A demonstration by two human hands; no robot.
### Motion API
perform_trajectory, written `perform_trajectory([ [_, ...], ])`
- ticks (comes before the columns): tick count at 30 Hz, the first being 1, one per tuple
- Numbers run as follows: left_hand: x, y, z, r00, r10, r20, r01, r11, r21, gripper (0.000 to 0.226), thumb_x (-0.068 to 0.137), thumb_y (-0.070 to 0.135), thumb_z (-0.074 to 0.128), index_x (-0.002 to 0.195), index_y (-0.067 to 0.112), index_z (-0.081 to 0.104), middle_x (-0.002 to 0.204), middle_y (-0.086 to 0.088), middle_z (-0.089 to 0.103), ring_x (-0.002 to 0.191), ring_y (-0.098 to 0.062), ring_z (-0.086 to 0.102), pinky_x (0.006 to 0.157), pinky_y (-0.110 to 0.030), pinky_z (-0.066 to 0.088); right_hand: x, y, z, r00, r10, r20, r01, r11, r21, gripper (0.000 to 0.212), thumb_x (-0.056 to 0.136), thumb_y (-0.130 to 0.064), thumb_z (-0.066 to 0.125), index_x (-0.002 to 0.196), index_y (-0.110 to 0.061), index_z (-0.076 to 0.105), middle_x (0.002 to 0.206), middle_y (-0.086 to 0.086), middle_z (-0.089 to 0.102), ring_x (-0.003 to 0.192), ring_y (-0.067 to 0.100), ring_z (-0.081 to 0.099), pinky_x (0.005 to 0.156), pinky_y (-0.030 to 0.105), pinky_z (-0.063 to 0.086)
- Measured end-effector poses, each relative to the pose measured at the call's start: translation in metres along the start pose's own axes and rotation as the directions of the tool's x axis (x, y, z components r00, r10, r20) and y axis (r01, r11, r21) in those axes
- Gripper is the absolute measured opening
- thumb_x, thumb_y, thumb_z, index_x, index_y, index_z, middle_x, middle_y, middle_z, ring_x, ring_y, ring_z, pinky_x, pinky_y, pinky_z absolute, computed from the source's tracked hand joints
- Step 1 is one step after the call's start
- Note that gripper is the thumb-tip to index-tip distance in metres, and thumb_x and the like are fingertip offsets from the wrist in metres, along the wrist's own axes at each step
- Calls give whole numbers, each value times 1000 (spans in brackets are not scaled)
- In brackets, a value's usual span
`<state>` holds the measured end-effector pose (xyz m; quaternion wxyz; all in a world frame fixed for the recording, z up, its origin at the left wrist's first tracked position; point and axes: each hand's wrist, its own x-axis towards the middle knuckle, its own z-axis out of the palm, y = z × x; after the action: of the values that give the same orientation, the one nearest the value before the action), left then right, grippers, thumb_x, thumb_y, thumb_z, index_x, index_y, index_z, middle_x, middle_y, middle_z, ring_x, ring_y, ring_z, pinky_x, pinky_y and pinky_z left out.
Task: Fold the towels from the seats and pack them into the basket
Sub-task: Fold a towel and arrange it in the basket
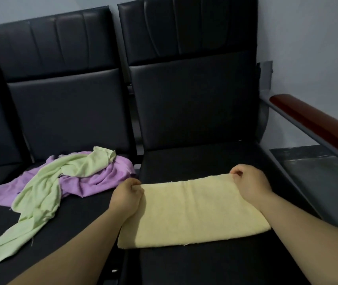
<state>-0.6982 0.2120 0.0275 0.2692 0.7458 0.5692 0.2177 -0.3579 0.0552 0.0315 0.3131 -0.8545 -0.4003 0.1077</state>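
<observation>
A pale yellow towel (190,212) lies folded into a wide rectangle on the right black seat (194,159). My left hand (126,195) pinches its far left corner and my right hand (250,182) pinches its far right corner, both with fingers curled round the far edge. On the middle seat (77,219) a light green towel (40,198) lies crumpled across a purple towel (102,182); the green one trails toward the front left. No basket is in view.
The seats form a row of black padded chairs with high backs (190,89). A wooden armrest (316,122) on a grey metal frame bounds the right seat. Behind it are a pale wall and dark floor (316,177).
</observation>
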Motion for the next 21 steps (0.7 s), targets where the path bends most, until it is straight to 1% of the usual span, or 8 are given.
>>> perform_trajectory([
  [3,-2,4,-2,999,52,-14,-52,998,23,22,94,25,60,115,24,68,109,10,67,101,-13,61,84,-29,45,-1,0,-1,999,-34,1,34,999,-10,12,101,-22,61,100,-32,68,108,-8,62,93,10,59,82,32,53],
  [7,-14,20,-2,991,133,-13,-128,973,190,37,90,39,65,126,30,64,126,4,57,122,-21,50,102,-41,45,-9,-5,-7,995,-101,0,101,995,-25,15,98,-21,62,105,-32,68,117,-10,56,105,12,55,87,30,48],
  [10,-42,49,4,957,277,88,-291,921,258,38,92,40,65,129,33,60,130,7,48,122,-20,45,104,-36,41,-18,-17,-13,986,-160,54,161,987,-1,19,97,-20,60,104,-35,69,118,-17,52,111,8,51,87,28,47],
  [13,-77,76,20,889,381,254,-429,886,175,42,95,37,61,136,32,53,127,7,48,118,-16,51,102,-29,42,-29,-25,-14,951,-198,238,208,978,-18,23,99,-24,55,113,-38,68,122,-20,51,110,5,51,85,24,45],
  [15,-97,86,33,857,364,365,-442,884,155,47,96,39,56,142,33,45,124,4,51,115,-18,54,102,-34,44,-33,-22,-13,903,-223,368,279,955,-106,30,101,-25,53,125,-39,65,132,-19,51,120,7,50,99,29,45],
  [17,-110,92,43,834,328,444,-465,852,242,46,98,48,50,141,34,41,124,2,50,115,-23,51,102,-40,44,-34,-17,-15,875,-224,428,324,930,-174,39,103,-21,48,136,-38,59,143,-16,48,131,9,45,108,32,42],
  [19,-112,96,46,833,288,473,-484,795,367,44,99,58,40,137,35,42,129,2,47,117,-25,47,102,-44,42,-35,-15,-20,879,-204,431,327,916,-233,46,103,-16,41,141,-38,55,147,-13,47,133,13,44,106,32,43],
  [21,-106,99,47,851,253,461,-461,779,424,50,98,66,32,136,36,44,135,3,45,123,-25,44,105,-45,39,-38,-17,-28,879,-165,447,326,892,-312,50,101,-13,39,141,-39,54,141,-9,49,122,15,50,92,30,46],
])
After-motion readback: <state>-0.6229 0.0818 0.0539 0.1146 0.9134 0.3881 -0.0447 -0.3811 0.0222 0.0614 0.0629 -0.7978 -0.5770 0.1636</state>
